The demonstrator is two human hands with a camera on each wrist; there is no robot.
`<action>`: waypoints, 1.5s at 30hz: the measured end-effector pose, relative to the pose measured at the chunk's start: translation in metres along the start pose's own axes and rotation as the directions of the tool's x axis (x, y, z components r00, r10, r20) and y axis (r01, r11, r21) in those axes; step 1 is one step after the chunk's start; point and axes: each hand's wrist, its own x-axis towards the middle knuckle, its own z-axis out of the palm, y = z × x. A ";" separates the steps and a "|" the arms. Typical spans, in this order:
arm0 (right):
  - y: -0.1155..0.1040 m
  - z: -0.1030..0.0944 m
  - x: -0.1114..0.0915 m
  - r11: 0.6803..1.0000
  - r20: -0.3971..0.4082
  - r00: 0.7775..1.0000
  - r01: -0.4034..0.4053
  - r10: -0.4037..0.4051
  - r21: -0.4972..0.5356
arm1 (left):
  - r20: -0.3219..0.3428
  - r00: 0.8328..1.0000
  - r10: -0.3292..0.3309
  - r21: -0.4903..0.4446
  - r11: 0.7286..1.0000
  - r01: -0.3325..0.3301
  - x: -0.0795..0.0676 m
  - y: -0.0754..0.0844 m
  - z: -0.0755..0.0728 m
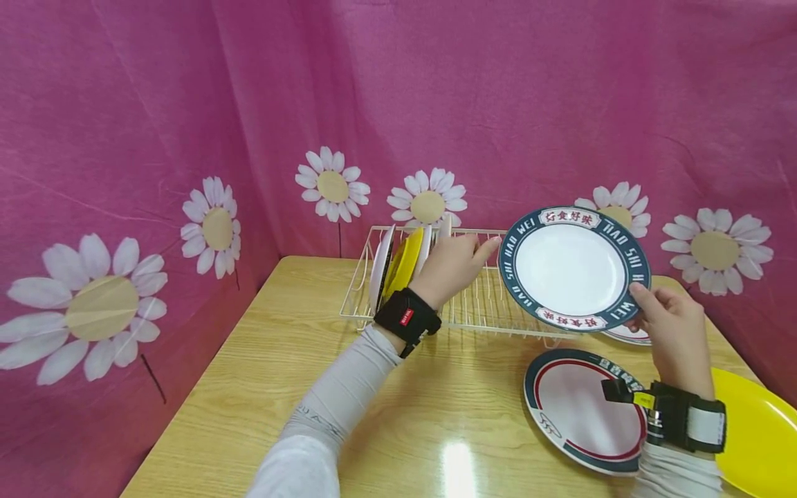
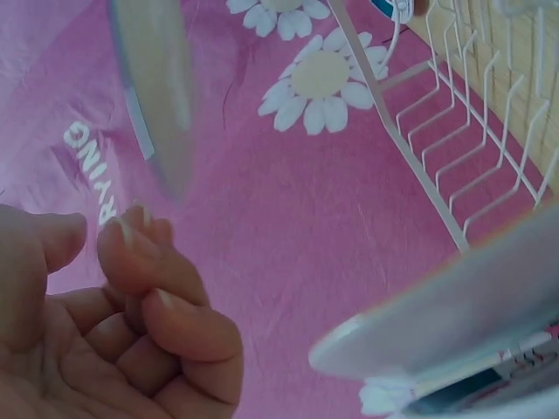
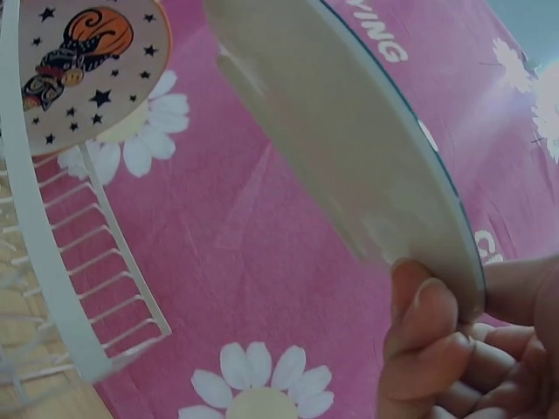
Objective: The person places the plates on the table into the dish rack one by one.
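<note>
My right hand (image 1: 675, 328) pinches the edge of a white plate (image 1: 566, 266) with a dark blue lettered rim, thumb on the front and fingers behind. The plate is raised over the right part of a white wire dish rack (image 1: 492, 328), its face toward the head camera. My left hand (image 1: 451, 266) is over the rack's left part, thumb and forefinger pointing at the plate's left edge. In the left wrist view its fingers (image 2: 188, 336) curl loosely around nothing. Beside that hand, a yellow plate (image 1: 405, 261) and a white plate (image 1: 381, 266) stand on edge in the rack.
A plate with a red ring and dark rim (image 1: 585, 415) lies on the wooden table (image 1: 261, 387) in front of the rack. To its right is a large yellow plate (image 1: 756, 429). A plate printed with stars and a pumpkin (image 3: 87, 78) stands in the rack.
</note>
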 end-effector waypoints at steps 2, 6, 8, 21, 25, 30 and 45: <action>-0.001 0.003 -0.001 0.998 0.002 1.000 0.013 -0.013 0.055 | 0.027 1.000 0.001 0.002 1.000 -0.001 0.005 0.004 0.002; -0.004 0.011 -0.004 0.991 -0.004 1.000 0.023 -0.023 0.132 | 0.076 0.997 0.008 -0.007 1.000 -0.007 0.010 0.010 0.006; -0.005 0.015 -0.005 0.989 -0.008 1.000 0.023 -0.023 0.148 | 0.090 0.996 0.005 -0.017 1.000 -0.004 0.011 0.011 0.008; 0.000 0.027 -0.001 1.000 0.058 0.998 -0.021 0.019 0.024 | -0.031 0.999 0.041 -0.086 0.995 -0.043 0.011 0.005 0.009; 0.003 0.031 0.000 0.990 0.099 0.995 -0.008 0.022 -0.141 | -0.049 0.999 0.018 -0.173 0.985 -0.026 0.011 0.005 0.005; 0.006 0.038 0.001 0.965 0.164 0.986 0.027 0.017 -0.261 | -0.081 0.997 -0.003 -0.190 0.982 -0.013 0.011 0.003 -0.004; 0.023 0.043 0.014 0.620 0.163 0.985 0.097 0.050 -0.778 | -0.233 0.972 0.035 0.243 0.970 0.024 0.029 0.000 -0.044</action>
